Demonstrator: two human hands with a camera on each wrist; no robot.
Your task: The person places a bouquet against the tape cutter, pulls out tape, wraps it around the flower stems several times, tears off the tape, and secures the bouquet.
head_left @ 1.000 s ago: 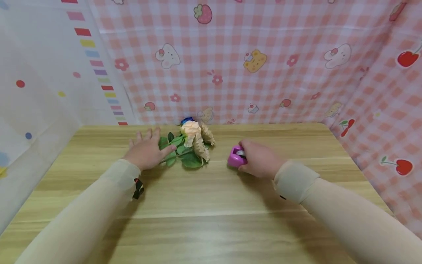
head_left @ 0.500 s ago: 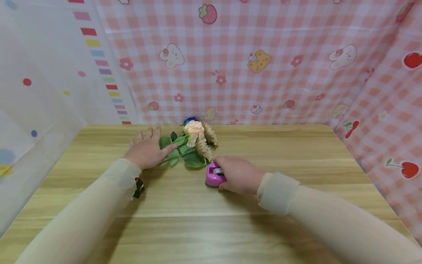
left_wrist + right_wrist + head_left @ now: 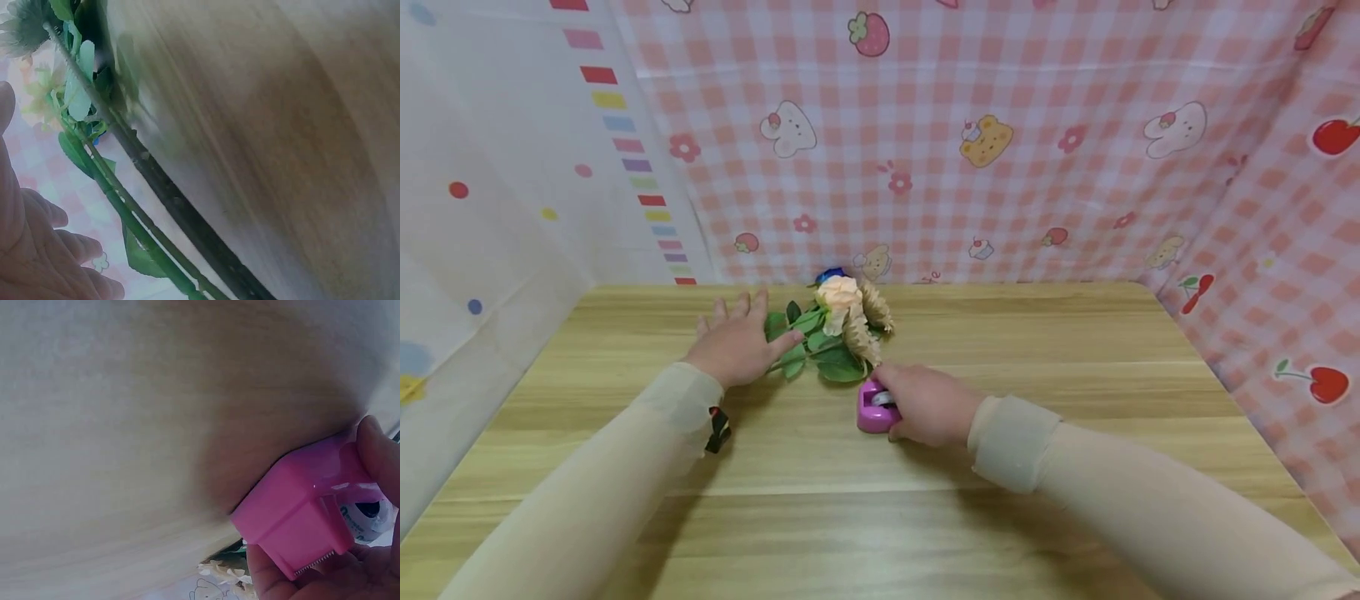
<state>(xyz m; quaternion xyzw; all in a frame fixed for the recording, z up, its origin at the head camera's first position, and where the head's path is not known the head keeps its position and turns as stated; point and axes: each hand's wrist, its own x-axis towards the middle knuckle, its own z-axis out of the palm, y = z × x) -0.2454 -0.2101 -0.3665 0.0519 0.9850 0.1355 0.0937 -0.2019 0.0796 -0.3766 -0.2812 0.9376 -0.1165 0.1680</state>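
Note:
My right hand [image 3: 931,406] grips a pink tape dispenser [image 3: 874,410] on the table, just in front of the flowers. Its toothed cutting edge and a roll of tape [image 3: 367,520] show in the right wrist view, with thumb and fingers on opposite sides of the body. Several artificial flowers [image 3: 839,295] lie together: a peach rose, a blue bloom and beige ones, with green leaves [image 3: 840,364]. Over their stems [image 3: 178,203] my left hand [image 3: 736,340] is spread with straight fingers. In the left wrist view the stems pass under the palm, and the fingers are not curled round them.
The wood-grain table [image 3: 820,533] extends in front of both hands and to the right. A pink checked cloth [image 3: 925,100] hangs along its back edge and right side. On the left hangs a white dotted cloth [image 3: 497,133].
My right hand has brought the tape dispenser left and nearer to me, from right of the flowers to just in front of them. The left hand and flowers have stayed in place.

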